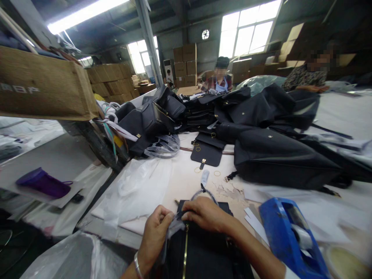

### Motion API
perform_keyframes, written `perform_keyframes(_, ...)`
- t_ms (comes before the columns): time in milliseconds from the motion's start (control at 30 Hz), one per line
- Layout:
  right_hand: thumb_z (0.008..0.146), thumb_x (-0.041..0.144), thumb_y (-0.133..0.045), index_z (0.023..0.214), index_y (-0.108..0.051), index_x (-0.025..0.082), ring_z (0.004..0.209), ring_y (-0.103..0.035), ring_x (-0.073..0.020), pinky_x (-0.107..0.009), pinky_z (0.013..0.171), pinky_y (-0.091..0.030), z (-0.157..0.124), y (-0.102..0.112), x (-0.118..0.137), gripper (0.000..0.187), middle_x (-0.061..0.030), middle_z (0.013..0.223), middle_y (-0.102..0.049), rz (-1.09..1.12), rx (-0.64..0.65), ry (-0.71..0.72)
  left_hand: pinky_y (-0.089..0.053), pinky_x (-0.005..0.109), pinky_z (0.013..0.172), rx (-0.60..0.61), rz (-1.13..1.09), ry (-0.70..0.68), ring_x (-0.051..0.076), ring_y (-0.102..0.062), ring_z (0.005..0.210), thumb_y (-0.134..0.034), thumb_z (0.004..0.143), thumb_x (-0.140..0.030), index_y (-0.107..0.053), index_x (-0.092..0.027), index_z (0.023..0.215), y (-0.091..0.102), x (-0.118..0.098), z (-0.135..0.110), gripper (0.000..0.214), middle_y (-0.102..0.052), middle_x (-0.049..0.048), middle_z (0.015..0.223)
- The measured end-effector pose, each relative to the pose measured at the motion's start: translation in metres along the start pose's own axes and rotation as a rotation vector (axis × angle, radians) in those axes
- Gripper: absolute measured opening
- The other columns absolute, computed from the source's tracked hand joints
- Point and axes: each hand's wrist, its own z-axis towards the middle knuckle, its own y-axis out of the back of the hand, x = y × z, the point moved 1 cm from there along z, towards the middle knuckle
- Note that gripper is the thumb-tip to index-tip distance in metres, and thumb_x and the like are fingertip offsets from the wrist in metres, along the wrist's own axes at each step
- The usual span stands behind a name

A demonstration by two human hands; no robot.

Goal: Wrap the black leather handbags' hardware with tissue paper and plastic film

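In front of me a black bag (203, 248) with a gold zipper (186, 248) lies at the near edge of the table. My left hand (157, 228) is closed, its thumb and fingers pinching clear plastic wrap (175, 224) at the bag's upper left. Over the top of the bag, my right hand (203, 213) is closed with bent fingers on a dark strap, partly hidden by the fingers. A plastic-wrapped handle (213, 195) arches up behind my right hand, with a small clear packet (205, 178) beyond it.
Several black bags (279, 159) are heaped across the table's far side. A blue tape dispenser (290, 236) stands at the right. Left are plastic sheeting (136, 190), a post and a purple pouch (43, 182). Two people (221, 79) sit across the table.
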Motion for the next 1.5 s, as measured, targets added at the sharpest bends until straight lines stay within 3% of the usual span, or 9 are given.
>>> perform_keyframes(200,0.093,0.041,-0.054,0.095,-0.067,0.023,0.069,-0.060,-0.0144,-0.022,0.060,-0.031,-0.001,0.000,-0.003,0.022,0.0001,0.073,-0.069,0.028,-0.020,-0.013,-0.040,0.023,0.059,0.054,-0.094,0.015,0.011,-0.053,0.064,-0.055,0.090,-0.041,-0.058,-0.019,0.087,0.002,0.003,-0.001,0.022,-0.059,-0.0037,0.068)
perform_keyframes(333,0.092,0.038,-0.055,0.096,-0.067,0.023,0.071,-0.060,-0.0145,-0.022,0.062,-0.033,0.000,0.001,-0.005,0.020,-0.0005,0.076,-0.070,0.068,-0.023,-0.030,-0.048,0.028,0.079,0.194,-0.243,0.032,0.018,-0.065,0.088,-0.061,0.088,-0.037,-0.053,-0.022,0.115,0.005,-0.002,-0.004,0.032,-0.070,0.0039,0.098)
perform_keyframes(467,0.092,0.039,-0.056,0.097,-0.068,0.023,0.073,-0.062,-0.0150,-0.022,0.064,-0.034,0.001,0.001,-0.005,0.020,-0.0010,0.078,-0.070,0.095,-0.027,-0.038,-0.046,0.030,0.092,0.212,-0.172,0.005,0.021,-0.064,0.104,-0.068,0.083,-0.029,-0.056,-0.022,0.113,0.006,-0.005,-0.005,0.033,-0.071,0.0050,0.108)
perform_keyframes(733,0.092,0.036,-0.056,0.096,-0.068,0.024,0.071,-0.061,-0.0139,-0.021,0.064,-0.035,0.000,0.003,-0.004,0.018,0.0003,0.077,-0.069,0.167,-0.030,-0.039,-0.046,0.027,0.084,0.062,0.006,-0.150,0.018,-0.063,0.091,-0.064,0.086,-0.032,-0.064,-0.022,0.093,0.001,-0.002,-0.006,0.013,-0.070,-0.0009,0.090)
perform_keyframes(1000,0.093,0.038,-0.054,0.098,-0.067,0.023,0.071,-0.061,-0.0146,-0.022,0.063,-0.034,0.001,0.002,-0.005,0.021,-0.0008,0.077,-0.070,0.093,-0.020,-0.033,-0.042,0.023,0.070,0.068,-0.141,-0.034,0.013,-0.055,0.073,-0.059,0.089,-0.033,-0.058,-0.020,0.085,-0.005,-0.009,-0.003,0.014,-0.061,-0.0030,0.076)
perform_keyframes(1133,0.094,0.039,-0.051,0.096,-0.066,0.022,0.072,-0.063,-0.0172,-0.024,0.060,-0.031,0.003,0.002,0.002,0.024,-0.0037,0.078,-0.071,-0.044,0.050,-0.014,-0.036,0.023,0.059,0.110,-0.010,-0.013,0.011,-0.047,0.062,-0.051,0.092,-0.040,-0.053,-0.022,0.085,-0.009,-0.011,-0.001,0.020,-0.051,-0.0059,0.066)
perform_keyframes(1267,0.092,0.035,-0.053,0.104,-0.060,0.019,0.073,-0.064,-0.0205,-0.027,0.058,-0.027,0.004,0.002,0.008,0.021,-0.0069,0.082,-0.071,-0.168,0.097,-0.022,-0.036,0.025,0.064,0.155,0.168,-0.074,0.013,-0.050,0.067,-0.043,0.095,-0.040,-0.051,-0.022,0.083,-0.014,-0.011,0.003,0.023,-0.051,-0.0052,0.069)
perform_keyframes(1400,0.091,0.038,-0.057,0.118,-0.054,0.021,0.085,-0.063,-0.0222,-0.027,0.066,-0.034,-0.001,0.005,0.005,0.032,-0.0072,0.090,-0.070,-0.089,0.035,-0.003,-0.037,0.028,0.068,0.153,0.236,-0.102,0.016,-0.051,0.072,-0.040,0.096,-0.040,-0.049,-0.023,0.083,-0.014,-0.011,0.008,0.023,-0.051,-0.0047,0.072)
perform_keyframes(1500,0.088,0.032,-0.062,0.105,-0.061,0.022,0.094,-0.059,-0.0210,-0.028,0.078,-0.036,-0.005,0.008,-0.004,0.020,-0.0056,0.094,-0.068,-0.031,-0.040,0.004,-0.036,0.028,0.067,0.127,0.223,-0.098,0.016,-0.049,0.069,-0.043,0.094,-0.039,-0.049,-0.023,0.079,-0.012,-0.009,0.010,0.023,-0.049,-0.0052,0.070)
